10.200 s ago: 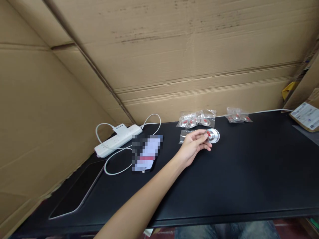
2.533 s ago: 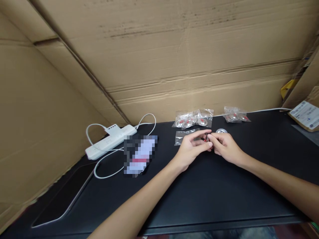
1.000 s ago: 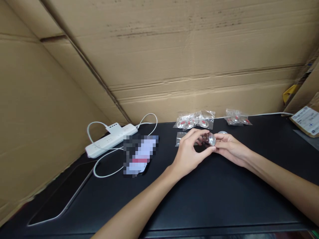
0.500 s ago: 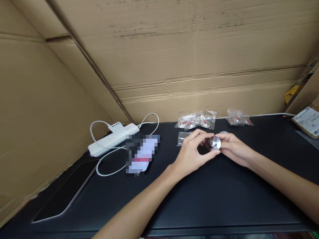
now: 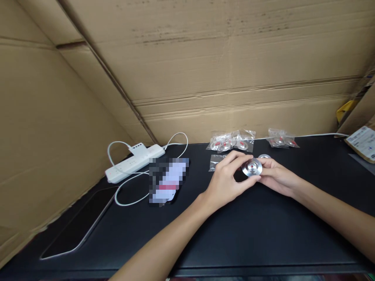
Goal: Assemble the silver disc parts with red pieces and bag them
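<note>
From the head camera, I see my left hand (image 5: pixel 224 179) holding a metal disc (image 5: pixel 252 167) by its edge, thumb below and fingers above. Its ringed face, with a small red spot in the middle, tilts toward me. My right hand (image 5: pixel 278 176) also holds the disc, at its right side; the fingertips are hidden behind it. A second metal disc (image 5: pixel 265 156) shows just beyond those right fingers, partly covered. A clear plastic wrapper (image 5: pixel 216 162) lies on the black table (image 5: pixel 263 230) beside my left hand. Farther back, near the cardboard wall (image 5: pixel 205 70), sit two groups of bagged discs: a larger group (image 5: pixel 231 141) and a smaller group (image 5: pixel 283 139) to its right.
</note>
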### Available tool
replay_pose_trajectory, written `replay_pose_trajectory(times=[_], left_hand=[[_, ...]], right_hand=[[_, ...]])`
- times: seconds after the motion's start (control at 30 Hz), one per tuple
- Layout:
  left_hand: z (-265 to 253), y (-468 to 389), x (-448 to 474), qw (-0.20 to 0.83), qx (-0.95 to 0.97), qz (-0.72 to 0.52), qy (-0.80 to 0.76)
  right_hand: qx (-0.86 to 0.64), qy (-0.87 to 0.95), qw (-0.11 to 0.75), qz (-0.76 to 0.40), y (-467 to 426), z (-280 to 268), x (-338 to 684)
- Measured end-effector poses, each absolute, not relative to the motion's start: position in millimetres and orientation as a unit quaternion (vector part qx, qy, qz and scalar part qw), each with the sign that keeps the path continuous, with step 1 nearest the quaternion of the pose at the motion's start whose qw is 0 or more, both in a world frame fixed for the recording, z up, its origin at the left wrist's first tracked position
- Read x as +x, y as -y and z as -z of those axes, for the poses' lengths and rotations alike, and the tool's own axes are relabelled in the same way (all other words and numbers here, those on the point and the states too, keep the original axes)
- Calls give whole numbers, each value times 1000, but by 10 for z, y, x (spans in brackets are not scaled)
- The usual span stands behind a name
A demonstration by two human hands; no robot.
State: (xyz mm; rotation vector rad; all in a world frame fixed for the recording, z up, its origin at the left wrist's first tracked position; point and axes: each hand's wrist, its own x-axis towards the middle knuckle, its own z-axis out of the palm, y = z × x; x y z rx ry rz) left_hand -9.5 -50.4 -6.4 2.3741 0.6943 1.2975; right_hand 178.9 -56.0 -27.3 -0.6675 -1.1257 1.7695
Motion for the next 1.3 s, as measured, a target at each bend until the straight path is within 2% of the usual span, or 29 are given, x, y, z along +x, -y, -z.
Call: replay_pose_trajectory(times=[0.3, 0.8, 1.3], left_hand=[[78, 501, -85, 163, 836, -468, -236], [147, 426, -100, 203, 843, -424, -262], [114, 416, -102, 284, 808, -416, -306]], right_hand=[[-256, 429, 470, -728, 541, 314, 1779], [-303, 410, 493, -705, 540, 287, 1742], [-325, 412, 496, -691, 524, 270, 1780]])
